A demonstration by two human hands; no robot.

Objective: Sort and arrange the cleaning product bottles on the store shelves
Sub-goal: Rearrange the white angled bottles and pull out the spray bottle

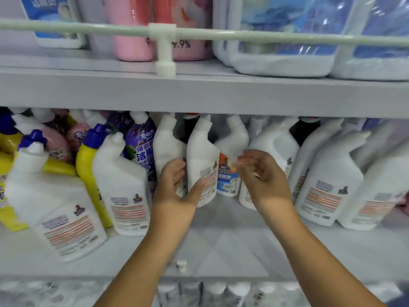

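White bottle (202, 160) pinched by left hand (177, 185); right hand (263, 176) hovers loosely curled.

white plastic bottle (202, 156), matt grey shelf (221, 96)

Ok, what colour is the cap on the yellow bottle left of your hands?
Blue, on the yellow bottle; head view.

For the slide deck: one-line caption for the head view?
Left hand grips a white angled-neck bottle on the middle shelf; right hand hovers beside it.
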